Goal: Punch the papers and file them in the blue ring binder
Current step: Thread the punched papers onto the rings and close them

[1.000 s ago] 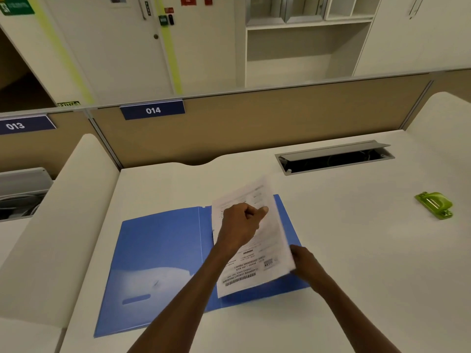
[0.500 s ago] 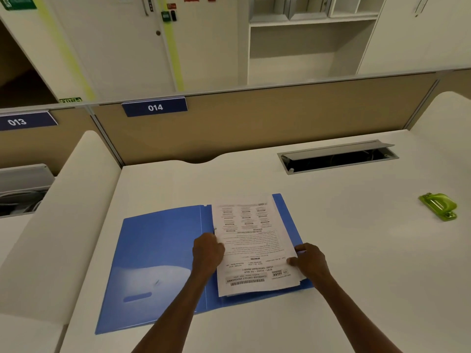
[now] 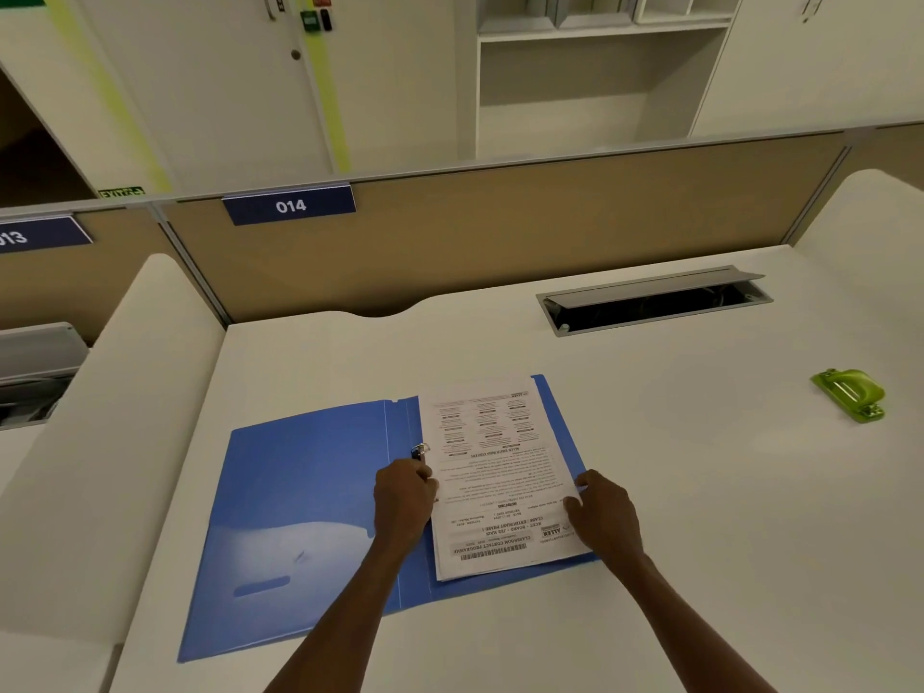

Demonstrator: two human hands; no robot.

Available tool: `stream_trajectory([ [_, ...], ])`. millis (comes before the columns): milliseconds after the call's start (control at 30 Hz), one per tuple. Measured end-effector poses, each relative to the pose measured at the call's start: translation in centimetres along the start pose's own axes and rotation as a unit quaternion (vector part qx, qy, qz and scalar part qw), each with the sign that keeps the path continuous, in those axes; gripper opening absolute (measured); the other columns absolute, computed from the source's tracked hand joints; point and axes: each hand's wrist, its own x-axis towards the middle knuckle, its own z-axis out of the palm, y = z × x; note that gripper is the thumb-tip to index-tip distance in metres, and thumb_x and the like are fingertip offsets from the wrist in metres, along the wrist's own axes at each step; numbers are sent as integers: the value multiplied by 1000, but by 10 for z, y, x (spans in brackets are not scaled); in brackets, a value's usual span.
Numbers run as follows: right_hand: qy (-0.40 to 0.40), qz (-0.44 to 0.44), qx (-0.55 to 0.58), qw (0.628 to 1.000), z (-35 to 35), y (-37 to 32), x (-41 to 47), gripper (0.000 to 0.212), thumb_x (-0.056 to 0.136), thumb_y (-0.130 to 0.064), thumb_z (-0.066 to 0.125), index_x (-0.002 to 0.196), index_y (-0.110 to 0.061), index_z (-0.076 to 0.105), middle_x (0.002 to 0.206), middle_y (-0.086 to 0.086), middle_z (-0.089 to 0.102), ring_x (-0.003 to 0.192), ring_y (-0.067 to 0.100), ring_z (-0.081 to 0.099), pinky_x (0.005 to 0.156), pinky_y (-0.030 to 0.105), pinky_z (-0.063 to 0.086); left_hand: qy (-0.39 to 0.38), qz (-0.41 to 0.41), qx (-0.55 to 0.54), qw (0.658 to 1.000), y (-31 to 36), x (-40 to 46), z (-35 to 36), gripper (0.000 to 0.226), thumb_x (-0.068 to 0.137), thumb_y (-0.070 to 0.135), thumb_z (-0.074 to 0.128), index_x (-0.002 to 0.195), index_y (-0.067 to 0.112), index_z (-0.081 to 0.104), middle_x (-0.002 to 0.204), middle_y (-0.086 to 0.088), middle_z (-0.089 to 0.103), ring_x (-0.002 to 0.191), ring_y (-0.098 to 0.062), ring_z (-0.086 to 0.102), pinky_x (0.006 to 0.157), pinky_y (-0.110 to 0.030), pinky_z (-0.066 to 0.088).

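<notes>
The blue ring binder [image 3: 300,497] lies open on the white desk. Printed papers [image 3: 492,472] lie flat on its right half, text upside down to me. A metal ring [image 3: 420,450] shows at the papers' left edge. My left hand [image 3: 404,497] rests at that edge just below the ring, fingers curled on the ring mechanism. My right hand [image 3: 602,512] presses on the papers' right edge near the lower corner. The green hole punch [image 3: 849,395] sits apart at the far right of the desk.
An open cable hatch [image 3: 650,305] is set into the desk behind the binder. A tan partition [image 3: 500,232] labelled 014 bounds the far edge. A raised white divider [image 3: 100,417] stands on the left.
The papers were held up and tilted; now they lie flat on the binder's right half. My left hand dropped from the sheet to its left edge by the ring. My right hand stayed at the right edge.
</notes>
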Motion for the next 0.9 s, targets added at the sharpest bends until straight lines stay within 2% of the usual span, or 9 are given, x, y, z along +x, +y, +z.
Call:
stream_trajectory([
  [133, 40, -142, -74, 986, 5, -12, -12, 53, 90, -38, 57, 138, -21, 43, 140, 4, 45, 128, 20, 40, 101, 34, 42, -26, 13, 12, 1000, -3, 2, 5, 19, 89, 18, 63, 87, 1, 70, 86, -13, 70, 73, -18, 64, 64, -25, 51],
  [200, 8, -207, -124, 970, 9, -18, -17, 60, 91, -47, 52, 145, -26, 35, 154, 4, 29, 141, 21, 26, 111, 39, 31, -32, 14, 8, 999, -4, 2, 7, 21, 91, 18, 61, 83, 0, 69, 83, -15, 69, 69, -17, 63, 60, -24, 49],
  [267, -44, -229, -163, 959, 17, -21, -22, 62, 92, -52, 47, 148, -31, 28, 161, 2, 12, 147, 23, 14, 117, 46, 20, -23, 9, 4, 1000, -5, 1, 7, 22, 91, 17, 60, 80, 0, 68, 81, -15, 68, 66, -16, 61, 54, -20, 45],
  [333, -84, -216, -184, 955, 24, -18, -25, 60, 94, -51, 45, 149, -35, 25, 162, 2, 2, 149, 26, 4, 119, 50, 12, 20, -4, 7, 1000, -6, 2, 5, 20, 91, 13, 60, 76, 1, 66, 77, -13, 66, 65, -14, 58, 50, -17, 40],
  [433, -100, -174, -181, 963, 28, -17, -27, 58, 94, -50, 46, 148, -39, 26, 162, 4, 0, 149, 31, 0, 119, 51, 7, 65, -26, 12, 997, -10, 5, -2, 19, 84, 12, 69, 70, 3, 59, 62, -1, 53, 53, -8, 47, 45, -16, 34],
  [500, -101, -159, -179, 966, 29, -19, -26, 58, 93, -49, 49, 146, -40, 29, 162, 5, 1, 148, 33, -1, 119, 53, 7, 29, -35, 32, 998, -14, 9, -5, 30, 80, 20, 74, 64, 6, 52, 57, 2, 48, 48, -6, 41, 43, -17, 30],
  [600, -106, -147, -173, 968, 31, -21, -26, 57, 92, -47, 53, 144, -41, 32, 162, 7, 1, 148, 35, -3, 118, 56, 8, -25, -43, 70, 996, -14, 15, -3, 34, 79, 26, 76, 65, 7, 50, 63, -4, 54, 51, -10, 46, 42, -18, 32],
  [733, -94, -131, -155, 975, 31, -20, -25, 58, 91, -43, 57, 143, -40, 33, 162, 8, 2, 148, 36, -3, 119, 55, 8, -40, -66, 58, 995, -6, 20, 0, 34, 77, 23, 78, 70, 7, 48, 72, -7, 55, 63, -16, 52, 43, -19, 33],
  [900, -92, -127, -150, 976, 31, -18, -24, 60, 90, -44, 58, 144, -40, 31, 162, 8, 1, 148, 36, -3, 119, 54, 7, -55, -90, 54, 993, -4, 22, 1, 39, 77, 21, 76, 60, 14, 42, 61, -1, 49, 56, -13, 50, 42, -20, 32],
])
